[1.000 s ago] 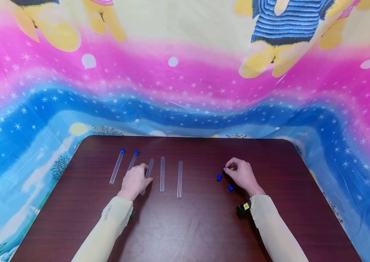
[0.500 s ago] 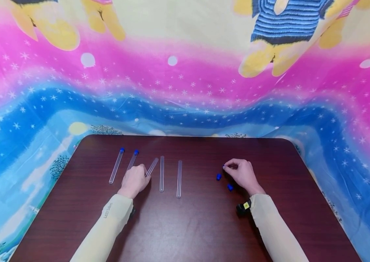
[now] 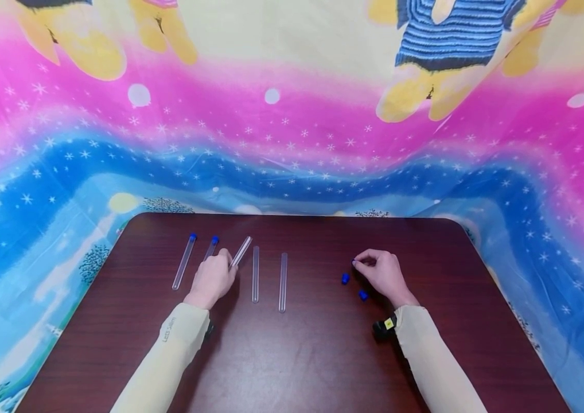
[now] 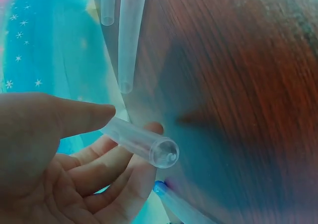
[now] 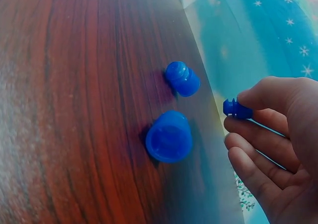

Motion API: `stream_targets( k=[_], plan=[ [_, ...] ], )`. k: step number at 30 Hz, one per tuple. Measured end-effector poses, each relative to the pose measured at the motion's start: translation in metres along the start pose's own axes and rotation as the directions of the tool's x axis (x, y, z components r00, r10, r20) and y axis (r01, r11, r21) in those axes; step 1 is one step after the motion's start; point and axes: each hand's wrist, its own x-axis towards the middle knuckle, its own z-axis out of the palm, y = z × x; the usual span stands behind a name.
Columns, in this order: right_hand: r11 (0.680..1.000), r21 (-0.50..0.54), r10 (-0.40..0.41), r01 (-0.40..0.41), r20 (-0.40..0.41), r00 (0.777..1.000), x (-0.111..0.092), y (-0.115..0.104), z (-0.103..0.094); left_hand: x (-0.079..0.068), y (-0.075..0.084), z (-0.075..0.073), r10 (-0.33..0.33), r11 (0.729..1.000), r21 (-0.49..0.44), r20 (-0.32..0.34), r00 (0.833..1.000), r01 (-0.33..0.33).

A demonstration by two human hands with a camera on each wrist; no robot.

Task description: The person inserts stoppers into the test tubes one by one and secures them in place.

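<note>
- Two capped tubes (image 3: 185, 261) lie at 9 o'clock of the table (image 3: 297, 355); that part looks finished.
- Left hand (image 3: 213, 279) pinches an open tube (image 3: 241, 251); right hand (image 3: 384, 273) pinches a blue cap (image 5: 236, 109).
- Two open tubes (image 3: 269, 280) and two loose caps (image 3: 354, 287) remain.

Table (image 3: 297, 355): capped tubes (image 3: 185, 261) far left, left hand (image 3: 213, 279) beside them with a lifted tube (image 3: 241, 251). Two open tubes (image 3: 255, 274) right of it. Loose caps (image 3: 346, 279) just left of right hand (image 3: 385, 274).
</note>
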Motion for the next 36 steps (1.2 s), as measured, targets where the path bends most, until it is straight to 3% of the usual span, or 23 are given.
stream_targets(
  k=[14,36],
  plan=[
    [1.0,0.004,-0.014,0.014,-0.005,1.0,-0.001,0.003,0.002,0.001,0.004,-0.001,0.067,0.997,-0.029,-0.111,0.992,-0.071],
    [0.999,0.035,-0.01,0.011,-0.032,0.999,0.001,0.0,0.0,0.005,0.011,0.001,0.135,0.988,-0.048,-0.176,0.975,-0.146]
  ],
)
